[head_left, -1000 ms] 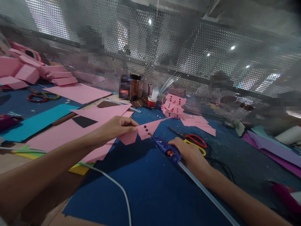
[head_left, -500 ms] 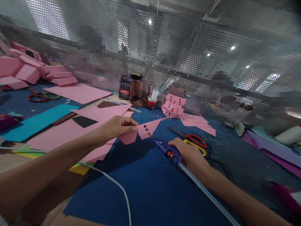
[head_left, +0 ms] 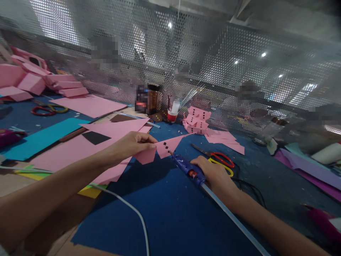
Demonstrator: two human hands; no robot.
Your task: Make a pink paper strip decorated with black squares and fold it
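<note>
Between thumb and fingers, my left hand [head_left: 140, 144] pinches a folded pink paper piece [head_left: 170, 145] marked with small black squares, held above the blue table. My right hand [head_left: 213, 174] is closed around a blue hot glue gun [head_left: 186, 169]. Its metal nozzle is at the lower edge of the pink piece, by the black squares; whether it touches I cannot tell. A long clear glue stick [head_left: 234, 217] sticks out of the gun's back end. Behind, several similar pink pieces with black squares [head_left: 197, 121] are stacked.
Scissors with red and yellow handles [head_left: 221, 160] lie just beyond my right hand. Pink sheets [head_left: 64, 149] and a turquoise strip [head_left: 45, 138] spread at left. A white cable [head_left: 133, 206] crosses the front. A red-and-white cup [head_left: 172, 115] stands by the perforated metal screen [head_left: 213, 53].
Almost nothing differs. The pink piece and the glue gun's nozzle have shifted very slightly; both hands keep their holds.
</note>
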